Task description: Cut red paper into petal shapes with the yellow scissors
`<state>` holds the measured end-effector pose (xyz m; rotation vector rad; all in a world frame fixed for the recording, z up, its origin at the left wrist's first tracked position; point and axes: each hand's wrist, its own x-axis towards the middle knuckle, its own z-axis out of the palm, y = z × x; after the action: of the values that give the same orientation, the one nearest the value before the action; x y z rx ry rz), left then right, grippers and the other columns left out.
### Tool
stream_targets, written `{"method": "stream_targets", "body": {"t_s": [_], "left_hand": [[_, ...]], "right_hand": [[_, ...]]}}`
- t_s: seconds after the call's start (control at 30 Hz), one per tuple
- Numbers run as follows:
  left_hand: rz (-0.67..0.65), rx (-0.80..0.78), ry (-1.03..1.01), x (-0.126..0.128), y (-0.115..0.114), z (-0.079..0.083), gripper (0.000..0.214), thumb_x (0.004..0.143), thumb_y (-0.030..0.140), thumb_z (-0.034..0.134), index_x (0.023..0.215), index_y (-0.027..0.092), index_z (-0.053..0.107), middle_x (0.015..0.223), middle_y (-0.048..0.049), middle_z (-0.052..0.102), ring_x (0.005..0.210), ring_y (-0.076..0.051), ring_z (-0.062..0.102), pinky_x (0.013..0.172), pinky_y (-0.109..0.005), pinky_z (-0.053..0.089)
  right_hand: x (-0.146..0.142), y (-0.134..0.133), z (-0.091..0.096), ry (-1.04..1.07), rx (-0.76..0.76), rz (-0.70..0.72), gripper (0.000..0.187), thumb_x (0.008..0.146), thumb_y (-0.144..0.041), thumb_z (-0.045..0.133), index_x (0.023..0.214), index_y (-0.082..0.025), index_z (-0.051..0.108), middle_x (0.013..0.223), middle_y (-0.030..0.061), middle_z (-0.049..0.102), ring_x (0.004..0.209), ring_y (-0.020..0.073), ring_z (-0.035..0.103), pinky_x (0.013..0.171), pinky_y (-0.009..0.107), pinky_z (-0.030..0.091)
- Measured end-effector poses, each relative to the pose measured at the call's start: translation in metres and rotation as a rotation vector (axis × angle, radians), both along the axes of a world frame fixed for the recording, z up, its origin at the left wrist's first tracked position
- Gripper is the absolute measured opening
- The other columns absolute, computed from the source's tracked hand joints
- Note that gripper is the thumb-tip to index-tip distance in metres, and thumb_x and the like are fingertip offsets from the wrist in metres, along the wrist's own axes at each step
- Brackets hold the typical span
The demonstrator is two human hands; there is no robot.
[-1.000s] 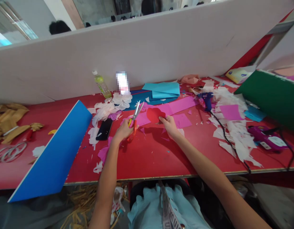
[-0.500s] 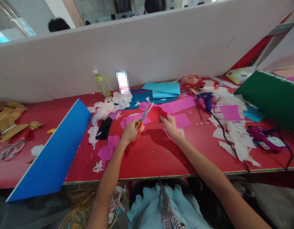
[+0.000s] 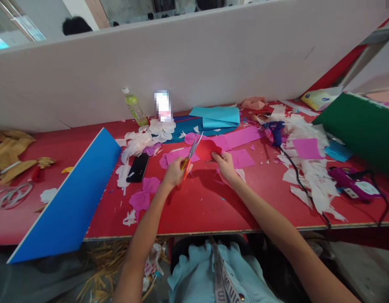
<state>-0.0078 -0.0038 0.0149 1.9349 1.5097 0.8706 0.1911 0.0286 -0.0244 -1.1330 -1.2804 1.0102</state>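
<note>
My left hand (image 3: 174, 172) grips orange-handled scissors (image 3: 189, 156), whose blades point up and right at the edge of a rounded red paper piece (image 3: 209, 149). My right hand (image 3: 225, 164) pinches that red piece at its lower right edge, just above the red table (image 3: 200, 206). Pink paper sheets (image 3: 241, 136) lie behind and beside the red piece. A pink paper bow shape (image 3: 144, 195) lies on the table left of my left forearm.
A blue board (image 3: 71, 198) leans over the table's front left edge. A black phone (image 3: 138, 167), white paper flowers (image 3: 140, 143) and a bottle (image 3: 133, 107) sit behind. Two glue guns (image 3: 276, 130) (image 3: 352, 183) with cables, white scraps and a green board (image 3: 361, 130) lie right.
My left hand moved right with the scissors, bringing the blades from beside the red paper to its left edge. My right hand kept holding the red piece nearly still.
</note>
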Motion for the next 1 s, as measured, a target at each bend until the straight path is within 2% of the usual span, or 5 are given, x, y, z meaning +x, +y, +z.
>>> {"method": "stream_targets", "body": {"t_s": [0.17,0.53,1.0], "left_hand": [[0.01,0.01,-0.018,-0.0004,0.0012,-0.0031,0.022,0.074,0.037,0.054,0.08,0.016,0.056,0.074,0.0003,0.059,0.067,-0.012,0.052,0.063,-0.025,0.04],[0.014,0.04,-0.042,0.0026,0.0004,-0.0034,0.021,0.074,0.036,0.053,0.075,0.015,0.055,0.069,0.0012,0.057,0.062,-0.011,0.05,0.059,-0.023,0.038],[0.022,0.034,-0.043,0.0013,0.0,-0.0023,0.024,0.074,0.039,0.052,0.066,0.016,0.05,0.061,0.0038,0.05,0.057,-0.009,0.044,0.055,-0.021,0.034]], "right_hand": [[-0.0006,0.0012,-0.0031,0.113,0.01,-0.031,0.023,0.071,-0.04,0.056,0.063,-0.019,0.056,0.057,0.0,0.056,0.064,0.0181,0.058,0.058,0.029,0.047],[-0.0016,0.0022,-0.0054,0.167,-0.007,-0.005,0.023,0.069,-0.039,0.058,0.058,-0.019,0.054,0.054,-0.0017,0.054,0.058,0.0165,0.057,0.06,0.029,0.048],[-0.0046,0.0002,-0.0036,0.246,-0.028,0.008,0.022,0.068,-0.04,0.06,0.062,-0.018,0.057,0.056,-0.0014,0.058,0.056,0.015,0.057,0.062,0.029,0.049]]}}
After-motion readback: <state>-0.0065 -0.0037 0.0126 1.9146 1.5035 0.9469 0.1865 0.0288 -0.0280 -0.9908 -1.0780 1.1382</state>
